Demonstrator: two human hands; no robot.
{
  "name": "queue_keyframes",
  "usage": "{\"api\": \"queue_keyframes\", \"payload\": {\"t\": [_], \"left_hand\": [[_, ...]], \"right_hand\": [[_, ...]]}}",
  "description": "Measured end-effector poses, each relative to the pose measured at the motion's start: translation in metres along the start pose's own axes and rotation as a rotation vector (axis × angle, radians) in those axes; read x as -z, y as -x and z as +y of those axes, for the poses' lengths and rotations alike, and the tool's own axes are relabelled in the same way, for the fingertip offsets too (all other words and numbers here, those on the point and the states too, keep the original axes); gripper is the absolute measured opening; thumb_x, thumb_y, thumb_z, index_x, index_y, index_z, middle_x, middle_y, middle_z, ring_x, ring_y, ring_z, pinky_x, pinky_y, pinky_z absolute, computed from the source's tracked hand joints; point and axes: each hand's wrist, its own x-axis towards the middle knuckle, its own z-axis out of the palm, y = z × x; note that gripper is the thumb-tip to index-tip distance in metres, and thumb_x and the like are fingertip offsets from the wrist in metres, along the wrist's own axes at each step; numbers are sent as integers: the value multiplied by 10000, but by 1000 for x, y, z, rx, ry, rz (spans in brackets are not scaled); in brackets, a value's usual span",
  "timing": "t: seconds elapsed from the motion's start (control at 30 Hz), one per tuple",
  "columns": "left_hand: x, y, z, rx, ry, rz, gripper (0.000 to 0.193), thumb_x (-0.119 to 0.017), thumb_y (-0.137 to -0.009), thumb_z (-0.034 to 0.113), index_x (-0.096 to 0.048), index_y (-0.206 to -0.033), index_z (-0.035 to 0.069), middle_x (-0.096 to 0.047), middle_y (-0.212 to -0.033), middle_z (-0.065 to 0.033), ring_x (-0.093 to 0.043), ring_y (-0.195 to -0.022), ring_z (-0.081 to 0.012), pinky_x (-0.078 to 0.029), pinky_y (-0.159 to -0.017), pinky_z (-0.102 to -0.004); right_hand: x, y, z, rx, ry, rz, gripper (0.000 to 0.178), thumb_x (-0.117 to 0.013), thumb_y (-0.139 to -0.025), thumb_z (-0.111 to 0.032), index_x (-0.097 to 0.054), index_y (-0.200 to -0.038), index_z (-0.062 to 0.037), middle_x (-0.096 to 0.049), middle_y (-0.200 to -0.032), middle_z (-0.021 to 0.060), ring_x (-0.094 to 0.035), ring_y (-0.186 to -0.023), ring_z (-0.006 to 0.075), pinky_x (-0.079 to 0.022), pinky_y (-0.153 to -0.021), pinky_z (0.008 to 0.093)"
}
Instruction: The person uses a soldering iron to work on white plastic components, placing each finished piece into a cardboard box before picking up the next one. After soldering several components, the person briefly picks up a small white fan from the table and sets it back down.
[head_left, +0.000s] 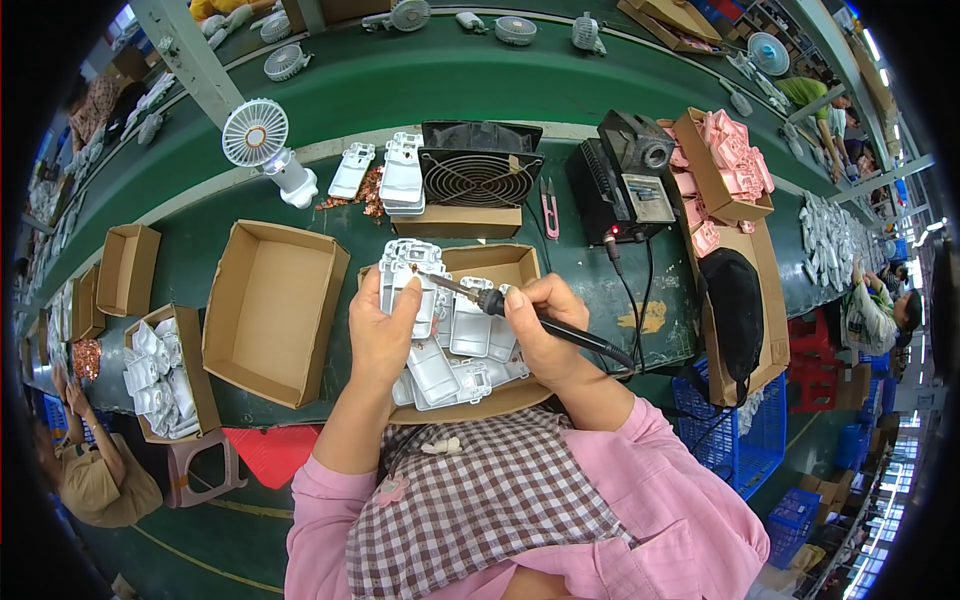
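Observation:
Between the thumb and fingers of my left hand is a white plastic housing, held up over a cardboard box. My right hand grips a soldering iron by its black handle. The iron's metal tip points left and meets the upper part of the housing, near a small copper-coloured spot; whether it touches is too small to tell. Below both hands, the cardboard box holds several more white housings. The iron's cord runs right toward a black soldering station with a red light.
A black extractor fan stands behind my hands, beside stacked white housings and copper-coloured pieces. Pink-handled snips lie near the station. An open cardboard box is at left, pink parts at right. A conveyor runs behind.

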Motion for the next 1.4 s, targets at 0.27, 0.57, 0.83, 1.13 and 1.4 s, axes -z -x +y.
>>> {"api": "queue_keyframes", "payload": {"t": [0.27,0.57,0.83,1.13,1.4], "left_hand": [[0,1,0,9,-8,-7,136,-536,-890,72,-540,-1016,20,-624,-735,-70,-577,-519,-106,-492,-448,-241],[-1,3,0,39,7,-32,156,-563,-885,59,-576,-1033,13,-618,-774,-26,-574,-557,-77,-483,-472,-229],[-2,4,2,24,-16,-39,162,-563,-882,61,-587,-1034,7,-623,-791,-25,-569,-576,-64,-496,-488,-225],[-1,3,0,20,-5,-37,171,-564,-881,60,-587,-1040,5,-625,-806,-23,-566,-588,-59,-490,-481,-224],[-2,2,1,-9,-86,-30,281,-620,-832,53,-554,-1102,8,-625,-900,-30,-585,-755,-77,-483,-658,-224]], "right_hand": [[1,3,5,9,-35,57,159,-632,-873,-115,-530,-795,-22,-579,-643,11,-497,-564,38,-408,-502,212],[-2,1,-5,-41,-58,41,157,-609,-881,-73,-498,-776,-35,-534,-693,-14,-412,-587,11,-349,-520,185],[-2,1,-3,-40,-47,34,157,-604,-882,-65,-498,-770,-35,-530,-692,-16,-412,-584,10,-350,-515,187],[-3,1,-4,-69,-42,25,155,-598,-879,-48,-490,-769,-35,-525,-685,-14,-412,-581,15,-348,-511,189],[3,8,10,57,-159,121,154,-594,-891,-98,-488,-800,-33,-535,-654,16,-433,-571,49,-366,-510,229]]}}
